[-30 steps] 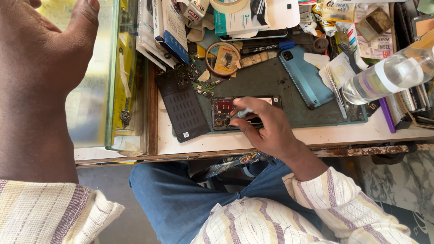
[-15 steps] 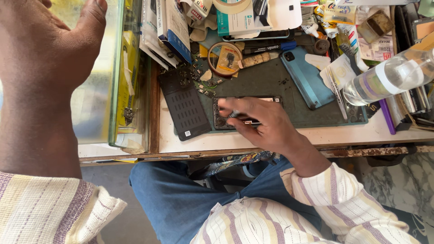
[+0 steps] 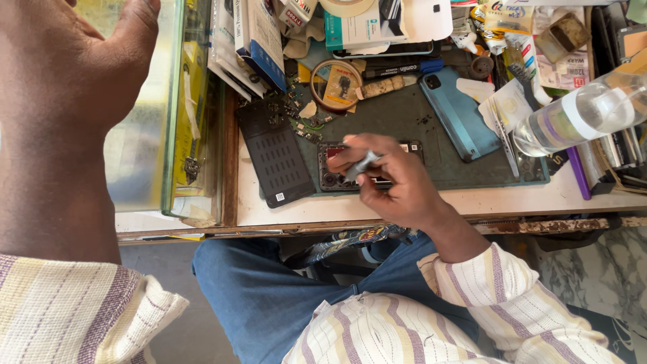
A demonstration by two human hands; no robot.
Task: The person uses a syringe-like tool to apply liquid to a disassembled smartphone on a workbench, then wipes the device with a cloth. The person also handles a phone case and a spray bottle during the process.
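Note:
My right hand [image 3: 399, 183] hovers over an opened phone [image 3: 329, 178] that lies on a dark green mat [image 3: 418, 128]. Its fingers pinch a small grey metal tool [image 3: 361, 165], whose tip points down-left at the phone's inside. The hand hides most of the phone. A black ribbed panel [image 3: 276, 158] lies just left of the phone. My left hand [image 3: 74, 74] rests spread on top of a glass case [image 3: 145, 148] at the far left and holds nothing.
A blue phone [image 3: 458, 114] lies on the mat at the right. A clear plastic bottle [image 3: 586, 111] lies on its side at the far right. Boxes [image 3: 259, 40], a tape ring [image 3: 335, 84], a marker and small parts crowd the back of the wooden bench.
My right hand has shifted slightly over the opened phone and now covers more of it, with the tool still pinched. My left hand has stayed on the glass case.

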